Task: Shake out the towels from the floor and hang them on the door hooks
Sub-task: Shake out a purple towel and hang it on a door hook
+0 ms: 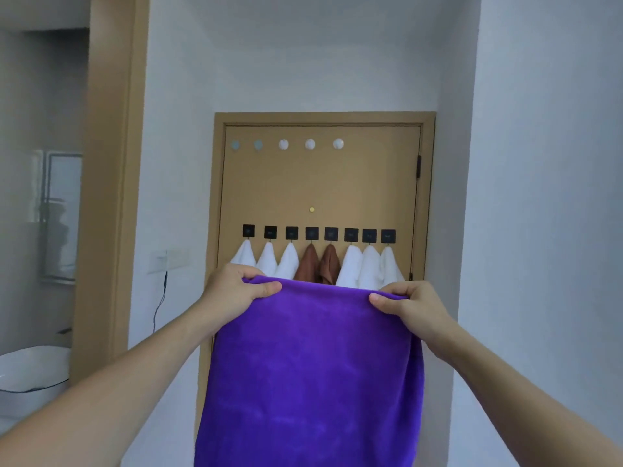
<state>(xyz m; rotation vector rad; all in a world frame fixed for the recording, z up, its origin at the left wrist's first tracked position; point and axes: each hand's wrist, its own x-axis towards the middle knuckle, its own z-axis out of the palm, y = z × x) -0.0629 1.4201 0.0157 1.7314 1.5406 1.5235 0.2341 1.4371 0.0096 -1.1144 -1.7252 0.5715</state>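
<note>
A purple towel (310, 372) hangs spread out in front of me, held up by its top edge. My left hand (236, 291) pinches the top left corner and my right hand (408, 306) pinches the top right corner. Behind it is a tan door (320, 183) with a row of several black square hooks (312, 233). Each hook carries a towel: white towels (288, 261) on the left and right, two brown towels (318, 264) in the middle. A higher row of several round hooks (310, 144) holds nothing. The purple towel hides the door's lower part.
White walls flank the door on both sides. At the left a tan door frame (108, 183) opens onto a bathroom with a mirror (60, 214) and a white basin (30, 372). A wall switch (158, 261) with a hanging black cable sits left of the door.
</note>
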